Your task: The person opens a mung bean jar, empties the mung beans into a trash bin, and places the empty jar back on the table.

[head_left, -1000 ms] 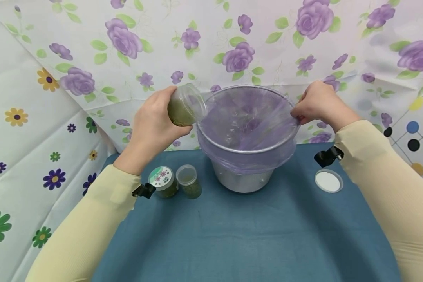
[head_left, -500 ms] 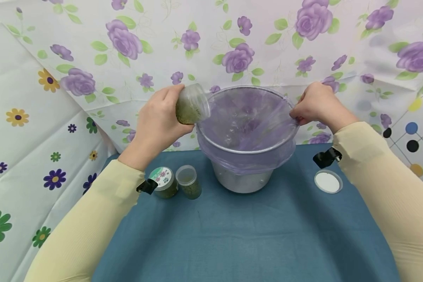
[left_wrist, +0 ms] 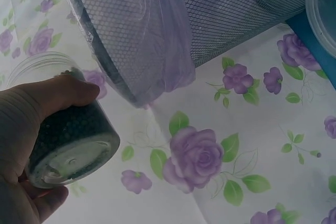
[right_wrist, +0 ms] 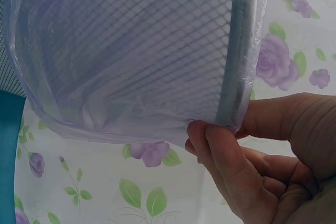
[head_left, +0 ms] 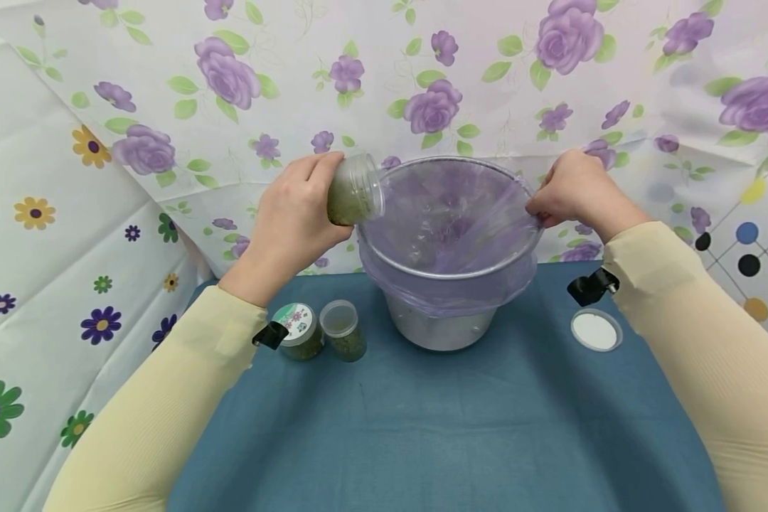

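My left hand (head_left: 291,213) grips a clear plastic jar (head_left: 352,192) of dark greenish granules. The jar is uncapped and tipped on its side, its mouth right at the left rim of a silvery mesh wastebasket (head_left: 440,328). Seen from the left wrist, the granules (left_wrist: 71,129) lie toward the jar's base. A thin purple bin liner (head_left: 448,291) lines the basket and folds down over its rim. At the right rim, my right hand (head_left: 572,186) pinches the bin liner, with fingertips (right_wrist: 202,129) and thumb on either side of the edge in the right wrist view.
A labelled, lidded jar (head_left: 297,331) and a smaller clear container (head_left: 343,331) of similar granules stand left of the basket. A round white-centred lid (head_left: 596,330) lies at the right on the blue tablecloth (head_left: 435,434). Flowered sheeting (head_left: 358,92) hangs close behind.
My left hand has moved slightly right with the jar and turned it, so its mouth faces the basket more. The right hand stays at the rim.
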{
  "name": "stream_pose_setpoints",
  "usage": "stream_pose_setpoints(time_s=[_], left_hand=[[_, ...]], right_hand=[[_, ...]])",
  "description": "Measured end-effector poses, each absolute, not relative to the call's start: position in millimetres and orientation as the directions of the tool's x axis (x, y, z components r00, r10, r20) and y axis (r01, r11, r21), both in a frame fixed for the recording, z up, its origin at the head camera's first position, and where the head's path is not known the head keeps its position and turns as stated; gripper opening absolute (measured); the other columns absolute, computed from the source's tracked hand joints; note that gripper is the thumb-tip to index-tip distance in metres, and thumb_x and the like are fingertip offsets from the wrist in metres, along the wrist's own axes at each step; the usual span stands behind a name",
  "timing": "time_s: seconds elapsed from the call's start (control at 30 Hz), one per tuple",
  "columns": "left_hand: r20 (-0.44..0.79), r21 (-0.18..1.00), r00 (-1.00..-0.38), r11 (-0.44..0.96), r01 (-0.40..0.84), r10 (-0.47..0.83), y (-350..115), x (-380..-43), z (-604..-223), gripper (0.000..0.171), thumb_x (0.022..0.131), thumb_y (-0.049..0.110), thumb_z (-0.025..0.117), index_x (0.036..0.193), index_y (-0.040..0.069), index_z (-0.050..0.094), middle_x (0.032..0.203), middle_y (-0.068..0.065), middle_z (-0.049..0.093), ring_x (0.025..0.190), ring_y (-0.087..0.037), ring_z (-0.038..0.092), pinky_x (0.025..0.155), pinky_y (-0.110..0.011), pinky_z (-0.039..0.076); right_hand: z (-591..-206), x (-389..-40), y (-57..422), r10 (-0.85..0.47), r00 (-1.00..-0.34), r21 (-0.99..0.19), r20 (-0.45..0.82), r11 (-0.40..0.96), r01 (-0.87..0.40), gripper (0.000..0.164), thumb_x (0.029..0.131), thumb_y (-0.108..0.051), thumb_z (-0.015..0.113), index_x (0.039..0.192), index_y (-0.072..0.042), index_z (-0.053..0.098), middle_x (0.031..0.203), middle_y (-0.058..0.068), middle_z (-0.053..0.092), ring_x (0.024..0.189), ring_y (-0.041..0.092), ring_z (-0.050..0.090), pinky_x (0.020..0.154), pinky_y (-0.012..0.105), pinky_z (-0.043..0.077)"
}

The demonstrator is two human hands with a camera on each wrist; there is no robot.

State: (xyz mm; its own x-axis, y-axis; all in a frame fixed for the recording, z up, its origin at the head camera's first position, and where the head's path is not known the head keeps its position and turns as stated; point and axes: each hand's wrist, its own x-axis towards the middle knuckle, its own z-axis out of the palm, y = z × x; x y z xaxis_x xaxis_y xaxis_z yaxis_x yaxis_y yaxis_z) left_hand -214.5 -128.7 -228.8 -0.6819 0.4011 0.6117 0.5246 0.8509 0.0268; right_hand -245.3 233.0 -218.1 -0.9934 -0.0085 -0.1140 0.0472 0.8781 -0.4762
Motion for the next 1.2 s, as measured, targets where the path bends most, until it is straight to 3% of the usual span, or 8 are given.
stream_pose_setpoints(time_s=[0.6,1.2], left_hand=[[0.641,-0.089,-0.594,0.816,0.57,0.485,-125.9,-219.3,-234.8,0.079,0.06,0.02,0.083,0.131,0.004,0.05,0.128,-0.014,0.054,0.118,-0.032,0.052,0.097,-0.045,0.048],[0.647,-0.112,-0.573,0.806,0.582,0.504,-123.9,-221.7,-235.9,0.078,0.06,0.014,0.082,0.13,0.003,0.051,0.126,-0.014,0.055,0.117,-0.032,0.053,0.095,-0.046,0.049]], right_hand=[[-218.1,-245.4,232.1,-0.014,-0.993,-0.464,-0.118,0.885,0.043,0.023,0.077,-0.022,0.067,0.071,0.0,0.074,0.057,0.004,0.069,0.055,0.015,0.068,0.051,0.027,0.048],[-218.5,-245.3,232.4,-0.006,-0.994,-0.474,-0.107,0.879,0.045,0.023,0.076,-0.021,0.067,0.073,0.001,0.074,0.057,0.005,0.068,0.055,0.017,0.068,0.051,0.026,0.05]])
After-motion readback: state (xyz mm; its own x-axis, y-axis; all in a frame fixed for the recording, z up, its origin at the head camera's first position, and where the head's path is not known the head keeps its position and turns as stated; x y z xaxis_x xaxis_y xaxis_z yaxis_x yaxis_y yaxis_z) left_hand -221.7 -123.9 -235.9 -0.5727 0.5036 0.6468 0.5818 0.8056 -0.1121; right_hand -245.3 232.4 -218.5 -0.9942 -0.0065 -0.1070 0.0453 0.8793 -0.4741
